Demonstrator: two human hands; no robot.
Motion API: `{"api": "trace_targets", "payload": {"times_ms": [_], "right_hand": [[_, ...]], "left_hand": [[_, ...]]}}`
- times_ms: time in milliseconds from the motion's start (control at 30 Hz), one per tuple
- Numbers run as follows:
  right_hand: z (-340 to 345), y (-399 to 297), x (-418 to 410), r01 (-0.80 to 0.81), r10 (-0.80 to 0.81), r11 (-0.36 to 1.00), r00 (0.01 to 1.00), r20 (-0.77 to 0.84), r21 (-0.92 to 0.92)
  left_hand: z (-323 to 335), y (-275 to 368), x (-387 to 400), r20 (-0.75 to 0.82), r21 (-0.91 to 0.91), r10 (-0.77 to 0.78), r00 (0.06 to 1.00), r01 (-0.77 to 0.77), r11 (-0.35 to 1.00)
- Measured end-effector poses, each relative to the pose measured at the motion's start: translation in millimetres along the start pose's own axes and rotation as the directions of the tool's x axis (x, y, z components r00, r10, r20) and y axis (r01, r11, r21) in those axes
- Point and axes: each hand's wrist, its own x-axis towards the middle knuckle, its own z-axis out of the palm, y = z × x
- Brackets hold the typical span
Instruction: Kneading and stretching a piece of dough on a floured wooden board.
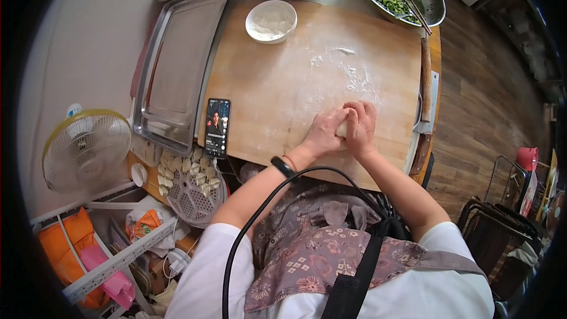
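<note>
Both my hands are pressed around a lump of white dough [341, 130] near the front right of a floured wooden board [266, 79]. My left hand [325, 132] wraps its left side, with a dark band on that wrist. From the other side, my right hand [361, 127] closes over the dough, its fingers meeting the left ones at the top. Most of the dough is hidden by the fingers. Loose flour [356, 77] is scattered on the board just beyond my hands. A white bowl of flour [271, 22] sits at the board's far left.
A metal tray [184, 53] and a lit phone [217, 128] lie left. Shaped dough pieces rest on a perforated rack [190, 199] below. A bowl of chopped greens [436, 4] with chopsticks stands far right. A rolling pin [426, 79] lies along the right edge. A fan [86, 150] stands left.
</note>
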Motion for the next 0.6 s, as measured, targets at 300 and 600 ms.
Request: {"api": "trace_targets", "payload": {"times_ms": [300, 600], "right_hand": [[-1, 15, 60, -0.335, 0.354, 0.935, 0.876, 0.329, -0.115], [6, 20, 31, 0.028, -0.027, 0.998, 0.999, 0.035, -0.053]], "left_hand": [[-24, -20, 47, 0.322, -0.222, -0.309, 0.895, 0.389, 0.894], [6, -8, 27, -0.129, 0.124, -0.025, 0.991, 0.041, 0.991]]}}
